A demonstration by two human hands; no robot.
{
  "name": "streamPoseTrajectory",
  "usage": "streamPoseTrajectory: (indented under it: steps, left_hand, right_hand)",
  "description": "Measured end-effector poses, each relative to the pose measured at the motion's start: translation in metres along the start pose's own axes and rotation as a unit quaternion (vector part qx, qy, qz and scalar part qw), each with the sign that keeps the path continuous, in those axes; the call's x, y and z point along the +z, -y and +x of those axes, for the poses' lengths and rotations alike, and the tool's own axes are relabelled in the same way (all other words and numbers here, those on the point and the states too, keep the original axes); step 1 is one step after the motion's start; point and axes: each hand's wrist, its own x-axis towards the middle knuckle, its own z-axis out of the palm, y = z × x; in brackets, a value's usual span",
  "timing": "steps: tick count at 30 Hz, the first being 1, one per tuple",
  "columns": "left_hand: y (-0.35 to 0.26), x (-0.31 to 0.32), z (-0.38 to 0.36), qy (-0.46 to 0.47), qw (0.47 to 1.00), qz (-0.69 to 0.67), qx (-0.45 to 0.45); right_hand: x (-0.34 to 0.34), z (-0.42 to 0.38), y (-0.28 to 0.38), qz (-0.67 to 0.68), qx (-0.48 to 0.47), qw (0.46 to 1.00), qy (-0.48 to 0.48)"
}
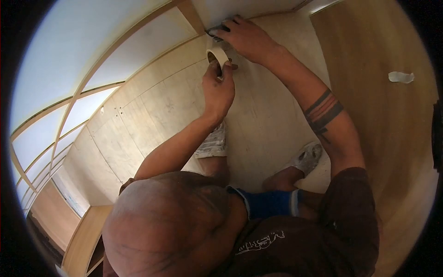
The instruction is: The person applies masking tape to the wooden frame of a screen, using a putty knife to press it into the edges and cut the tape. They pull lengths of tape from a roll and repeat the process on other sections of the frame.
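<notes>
My left hand (218, 90) is closed around a roll of masking tape (222, 59), the thumb and fingers at its lower rim. The roll is held upright, its open core facing left. Just above it, my right hand (247, 39) reaches to the corner where a wooden strip meets the pale panel. Its fingers are bent over a small dark object (217, 33) at the wall's foot; I cannot tell what this is. Both arms stretch forward over the plywood surface (258, 111).
White panels (138, 39) in a wooden frame (104, 57) run along the left. A brown wooden board (364, 51) lies on the right, with a white scrap (401, 77) on it. A dusty shoe (309, 157) is on the plywood. A wooden ledge (87, 235) stands at lower left.
</notes>
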Motion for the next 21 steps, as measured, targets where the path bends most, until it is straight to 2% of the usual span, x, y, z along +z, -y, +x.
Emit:
streamPoseTrajectory:
  steps: [13,21]
  left_hand:
    - [0.005,0.013,0.012,-0.008,0.999,-0.045,-0.002]
    - [-0.001,0.01,0.01,-0.012,0.999,-0.036,-0.008]
  right_hand:
    - [0.0,0.003,-0.001,0.016,0.019,0.999,0.046]
    - [0.003,0.0,0.0,0.019,0.014,1.0,0.02]
